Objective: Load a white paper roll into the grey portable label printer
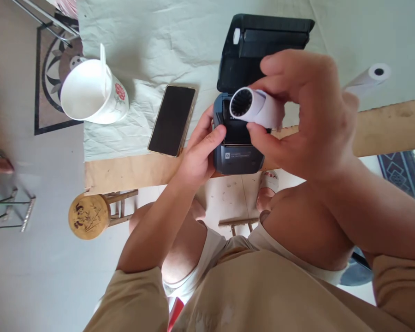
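A dark portable thermal printer (240, 159) rests at the table's near edge with its hinged lid (231, 69) swung up, away from me. My left hand (200, 152) grips its left side, thumb along the rim of the paper bay. Over that bay, my right hand (311, 110) pinches a small white paper roll (259, 108) between thumb and fingers. The roll's hollow, ridged core faces left toward me. Part of the bay is hidden behind the roll and my fingers. To the right lies another white paper roll (370, 79), longer and narrow-cored, partly covered by my right hand.
A smartphone (173, 121) with a dark screen lies left of the printer. Farther left stands a white flowered bucket (115, 103) with a white handle sticking up from it. The table (134, 173) has a pale cloth. A round wooden stool (90, 216) stands below, left.
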`<control>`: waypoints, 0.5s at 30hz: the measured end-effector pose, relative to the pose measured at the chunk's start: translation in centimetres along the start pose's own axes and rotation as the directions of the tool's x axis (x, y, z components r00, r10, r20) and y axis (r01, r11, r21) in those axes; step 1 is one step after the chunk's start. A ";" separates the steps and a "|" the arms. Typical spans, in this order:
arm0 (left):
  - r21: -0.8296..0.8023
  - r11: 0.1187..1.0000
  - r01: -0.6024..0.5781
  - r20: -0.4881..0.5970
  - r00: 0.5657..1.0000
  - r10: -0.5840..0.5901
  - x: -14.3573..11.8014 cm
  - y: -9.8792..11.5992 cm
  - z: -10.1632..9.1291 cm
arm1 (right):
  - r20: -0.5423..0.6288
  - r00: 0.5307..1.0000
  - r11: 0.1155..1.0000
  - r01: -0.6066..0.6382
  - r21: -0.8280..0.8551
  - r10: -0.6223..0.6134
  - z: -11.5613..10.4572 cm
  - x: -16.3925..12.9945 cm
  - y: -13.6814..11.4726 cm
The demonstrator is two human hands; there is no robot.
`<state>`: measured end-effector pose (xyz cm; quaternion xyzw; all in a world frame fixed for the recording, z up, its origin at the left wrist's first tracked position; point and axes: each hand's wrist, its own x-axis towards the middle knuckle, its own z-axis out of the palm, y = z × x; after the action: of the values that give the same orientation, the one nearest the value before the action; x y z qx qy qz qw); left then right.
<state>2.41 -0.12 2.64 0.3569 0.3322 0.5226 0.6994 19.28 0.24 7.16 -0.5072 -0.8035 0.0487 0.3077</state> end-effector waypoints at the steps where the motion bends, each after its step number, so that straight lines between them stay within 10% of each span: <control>1: -0.004 1.000 0.002 0.009 1.000 -0.002 0.0 0.0 0.0 | -0.003 1.000 0.998 0.012 -0.059 -0.012 0.0 0.0 0.1; 15: -0.042 0.999 -0.022 0.018 1.000 0.023 0.2 -0.4 -0.2 | -0.197 0.924 0.941 0.337 0.013 -0.328 2.3 0.2 3.0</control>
<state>2.52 0.06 2.19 0.3507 0.3107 0.5339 0.7039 20.30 2.39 4.25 -0.3583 -0.8431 -0.0346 0.3994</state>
